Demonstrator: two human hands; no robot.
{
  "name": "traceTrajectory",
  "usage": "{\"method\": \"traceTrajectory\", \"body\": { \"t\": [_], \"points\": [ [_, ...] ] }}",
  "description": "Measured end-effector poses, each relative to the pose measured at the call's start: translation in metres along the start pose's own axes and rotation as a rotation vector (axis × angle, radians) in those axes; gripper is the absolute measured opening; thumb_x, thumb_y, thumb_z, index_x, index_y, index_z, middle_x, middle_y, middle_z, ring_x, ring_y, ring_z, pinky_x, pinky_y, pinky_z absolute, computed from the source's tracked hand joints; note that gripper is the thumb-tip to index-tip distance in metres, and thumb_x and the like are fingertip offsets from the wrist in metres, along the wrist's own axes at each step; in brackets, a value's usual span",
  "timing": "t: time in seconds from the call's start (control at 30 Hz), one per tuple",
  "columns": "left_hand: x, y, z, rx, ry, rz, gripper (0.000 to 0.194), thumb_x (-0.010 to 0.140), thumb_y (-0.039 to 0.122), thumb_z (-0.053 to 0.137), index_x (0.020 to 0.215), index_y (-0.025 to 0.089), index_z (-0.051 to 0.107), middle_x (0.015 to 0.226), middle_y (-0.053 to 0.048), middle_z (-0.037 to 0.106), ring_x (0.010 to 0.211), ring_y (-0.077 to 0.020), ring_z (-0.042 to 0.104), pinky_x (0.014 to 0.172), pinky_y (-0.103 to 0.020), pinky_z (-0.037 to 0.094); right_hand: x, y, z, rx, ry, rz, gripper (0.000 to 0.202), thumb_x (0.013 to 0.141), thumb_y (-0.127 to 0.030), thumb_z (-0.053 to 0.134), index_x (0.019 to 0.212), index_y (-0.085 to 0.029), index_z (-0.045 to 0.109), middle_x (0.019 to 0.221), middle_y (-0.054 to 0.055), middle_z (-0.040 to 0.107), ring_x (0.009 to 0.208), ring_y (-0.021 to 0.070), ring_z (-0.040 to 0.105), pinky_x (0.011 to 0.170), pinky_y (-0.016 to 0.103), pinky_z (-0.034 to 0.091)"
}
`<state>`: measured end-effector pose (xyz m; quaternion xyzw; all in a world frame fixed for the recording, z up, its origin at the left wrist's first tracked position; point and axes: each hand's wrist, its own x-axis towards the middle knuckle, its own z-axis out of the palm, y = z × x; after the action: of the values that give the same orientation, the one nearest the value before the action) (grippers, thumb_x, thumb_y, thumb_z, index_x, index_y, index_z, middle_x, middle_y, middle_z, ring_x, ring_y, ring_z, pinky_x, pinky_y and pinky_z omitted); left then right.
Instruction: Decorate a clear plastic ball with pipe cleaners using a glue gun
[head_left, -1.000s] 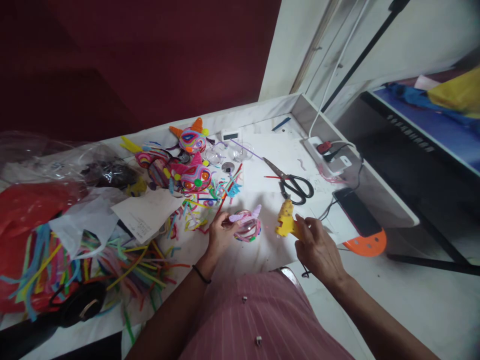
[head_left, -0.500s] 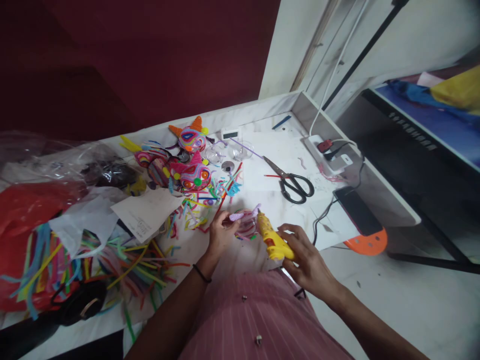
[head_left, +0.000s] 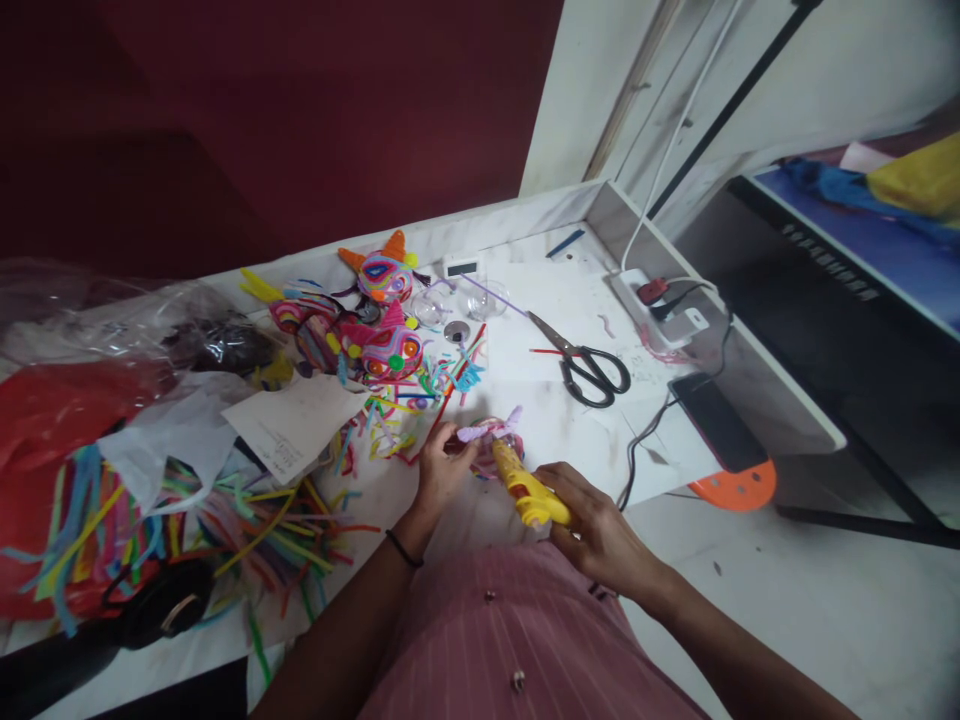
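Note:
Near the table's front edge, my left hand (head_left: pixel 442 468) is closed on a small round piece (head_left: pixel 487 462) with pink and red stripes and a lilac fuzzy strip (head_left: pixel 512 420) across its top. My right hand (head_left: pixel 600 525) grips a yellow glue gun (head_left: pixel 529 492) by its handle. The gun points up and to the left, and its tip is over the striped piece; whether it touches cannot be made out. Behind, finished-looking colourful fish-like figures (head_left: pixel 390 350) lie among cut fuzzy strips (head_left: pixel 375 430).
Black-handled scissors (head_left: pixel 592 372) lie on white paper (head_left: pixel 536 290). At the right are a power strip (head_left: pixel 664 310), cables and a phone (head_left: pixel 718 423). Bundled coloured stems (head_left: pixel 105 510), plastic bags (head_left: pixel 82 400) and a card (head_left: pixel 294 425) fill the left. Clear domes (head_left: pixel 480 300) stand behind.
My right hand has moved left with the glue gun, bringing its tip from the right of the striped piece to over it. My left hand has barely moved.

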<state>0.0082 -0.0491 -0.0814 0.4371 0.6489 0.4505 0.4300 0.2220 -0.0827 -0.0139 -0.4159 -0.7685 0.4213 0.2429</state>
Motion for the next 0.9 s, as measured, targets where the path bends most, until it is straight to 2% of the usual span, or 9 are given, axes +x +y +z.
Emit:
{"method": "traceTrajectory", "body": {
  "t": [0.23, 0.73, 0.9],
  "points": [
    [0.0, -0.003, -0.002, -0.013, -0.024, -0.007, 0.011, 0.072, 0.026, 0.068, 0.073, 0.018, 0.061, 0.071, -0.001, 0.066, 0.066, -0.0144, 0.063, 0.061, -0.023, 0.049, 0.001, -0.004, 0.001, 0.004, -0.004, -0.003, 0.053, 0.073, -0.002, 0.047, 0.122, -0.021, 0.054, 0.112, 0.009, 0.058, 0.098, 0.0202, 0.061, 0.083, 0.032, 0.053],
    [-0.001, -0.009, -0.006, -0.026, -0.046, 0.002, 0.015, 0.072, 0.031, 0.069, 0.074, 0.018, 0.061, 0.071, -0.001, 0.065, 0.068, -0.0155, 0.062, 0.063, -0.024, 0.05, 0.004, -0.007, 0.004, 0.021, -0.003, 0.021, 0.051, 0.074, -0.002, 0.046, 0.121, -0.021, 0.053, 0.102, 0.007, 0.057, 0.085, 0.0194, 0.058, 0.071, 0.031, 0.05],
    [-0.002, -0.012, -0.006, -0.02, -0.046, 0.005, 0.015, 0.073, 0.03, 0.07, 0.075, 0.018, 0.062, 0.072, -0.001, 0.065, 0.069, -0.0154, 0.062, 0.062, -0.024, 0.05, 0.003, -0.008, 0.004, 0.014, -0.016, 0.02, 0.046, 0.077, -0.004, 0.046, 0.118, -0.021, 0.053, 0.1, 0.007, 0.055, 0.085, 0.0205, 0.057, 0.074, 0.034, 0.05]
  ]
}}
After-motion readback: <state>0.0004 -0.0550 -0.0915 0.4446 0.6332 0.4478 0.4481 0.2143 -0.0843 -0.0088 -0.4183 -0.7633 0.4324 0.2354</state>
